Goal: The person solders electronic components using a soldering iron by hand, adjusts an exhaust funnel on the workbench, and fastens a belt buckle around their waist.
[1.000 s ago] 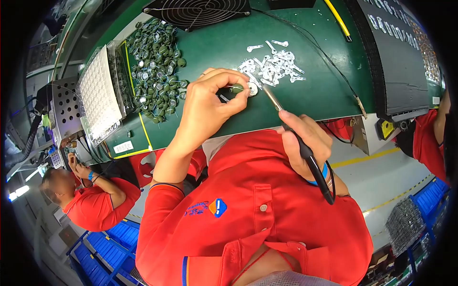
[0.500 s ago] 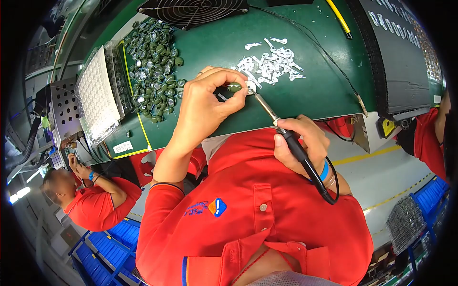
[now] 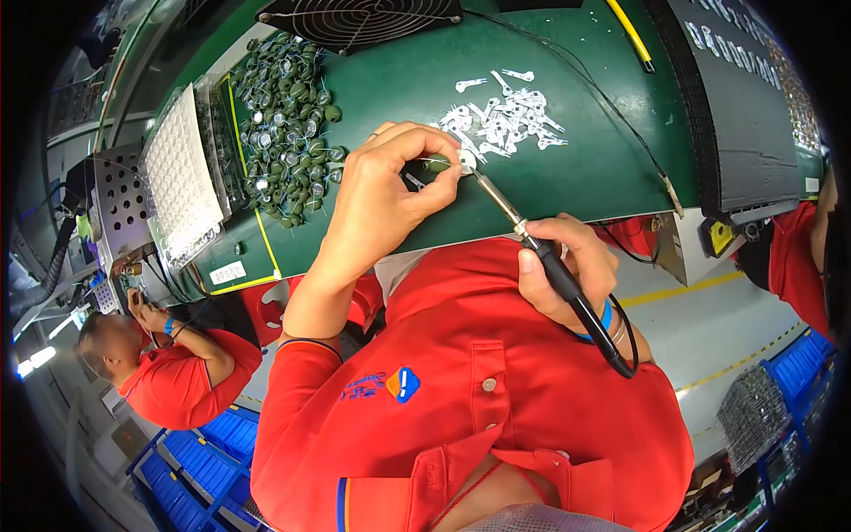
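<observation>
Over the green bench, my left hand (image 3: 377,199) pinches a small white circuit board (image 3: 467,160) together with a round dark-green component (image 3: 436,163) on thin wire leads. The fingertips partly cover both parts. My right hand (image 3: 574,262) grips a soldering iron (image 3: 567,288) by its black handle. Its metal barrel slants up and left, with the tip at the white board's lower edge. Whether the tip touches cannot be made out. Just beyond my left fingertips lies a loose pile of white boards (image 3: 510,122).
Many green wired components (image 3: 288,124) are heaped at left, beside a white tray (image 3: 182,173). A black fan (image 3: 355,22) stands at the back. A cable (image 3: 612,102) crosses the bench toward a grey bin (image 3: 740,115). A co-worker (image 3: 182,372) sits at far left.
My right hand and the soldering iron have shifted slightly right, the tip drawing back a little from the board. My left hand holds almost the same position.
</observation>
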Motion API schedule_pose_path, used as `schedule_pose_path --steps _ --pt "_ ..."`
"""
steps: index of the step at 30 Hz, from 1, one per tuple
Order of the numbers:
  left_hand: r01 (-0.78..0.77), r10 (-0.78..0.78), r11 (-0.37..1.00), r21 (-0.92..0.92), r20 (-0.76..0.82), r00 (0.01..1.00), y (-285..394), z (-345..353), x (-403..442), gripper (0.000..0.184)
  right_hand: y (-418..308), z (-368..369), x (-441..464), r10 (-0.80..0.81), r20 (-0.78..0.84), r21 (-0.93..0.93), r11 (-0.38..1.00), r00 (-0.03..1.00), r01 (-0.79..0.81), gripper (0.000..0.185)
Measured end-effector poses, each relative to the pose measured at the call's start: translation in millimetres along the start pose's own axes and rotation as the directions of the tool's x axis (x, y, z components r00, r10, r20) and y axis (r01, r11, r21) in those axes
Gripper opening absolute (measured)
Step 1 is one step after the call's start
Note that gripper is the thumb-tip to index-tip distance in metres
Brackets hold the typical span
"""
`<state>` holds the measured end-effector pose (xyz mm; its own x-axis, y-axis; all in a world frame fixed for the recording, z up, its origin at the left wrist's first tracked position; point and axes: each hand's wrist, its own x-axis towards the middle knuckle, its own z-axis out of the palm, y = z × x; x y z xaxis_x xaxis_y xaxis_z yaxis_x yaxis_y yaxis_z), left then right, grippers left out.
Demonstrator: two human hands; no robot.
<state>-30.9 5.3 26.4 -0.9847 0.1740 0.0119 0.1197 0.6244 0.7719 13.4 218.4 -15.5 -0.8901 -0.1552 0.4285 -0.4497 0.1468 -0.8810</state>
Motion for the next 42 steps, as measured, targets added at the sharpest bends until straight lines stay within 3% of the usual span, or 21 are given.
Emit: schedule_pose_path --steps 3,20,24,28,31,35,38,42 --pt "-0.01 0.01 1.0 0.002 0.006 1.0 -0.1 0.1 0.1 0.01 2.2 -2.9 -1.0 -0.039 0.08 -0.003 0.999 0.996 0.039 0.027" --pt "-0.034 0.035 0.999 0.022 -0.025 0.999 0.9 3.3 0.3 0.01 2.9 -2.5 -0.9 -0.051 0.07 0.015 0.999 0.996 0.05 0.027" --pt "-0.025 0.025 1.0 0.014 -0.024 0.999 0.6 3.4 0.2 0.01 1.0 -6.6 -1.4 -0.008 0.004 0.082 0.997 1.0 0.008 0.025" --pt "0.019 -0.019 0.999 -0.032 -0.016 1.0 3.4 1.1 -1.5 0.01 -3.7 -12.8 9.3 0.209 0.006 0.05 0.977 0.978 -0.209 0.025" --pt "0.008 -0.01 1.0 -0.029 -0.037 0.999 5.4 1.4 -3.8 0.011 13.7 -2.2 35.9 -0.13 -0.135 -0.352 0.933 0.982 0.075 0.03" --pt "-0.033 0.034 0.999 0.019 -0.093 0.995 5.2 -0.6 -8.1 0.012 21.0 -1.6 49.5 -0.061 -0.066 -0.51 0.86 0.996 0.018 0.036" --pt "-0.007 0.008 1.0 0.01 -0.099 0.995 4.5 -7.0 -14.6 0.013 16.9 -3.2 54.4 -0.041 -0.033 -0.55 0.835 0.999 0.016 0.036" --pt "0.01 0.003 0.99 0.139 -0.09 0.996 0.6 -21.6 -27.5 0.016 16.7 -5.6 47.7 -0.076 -0.04 -0.526 0.849 0.996 0.044 0.036"
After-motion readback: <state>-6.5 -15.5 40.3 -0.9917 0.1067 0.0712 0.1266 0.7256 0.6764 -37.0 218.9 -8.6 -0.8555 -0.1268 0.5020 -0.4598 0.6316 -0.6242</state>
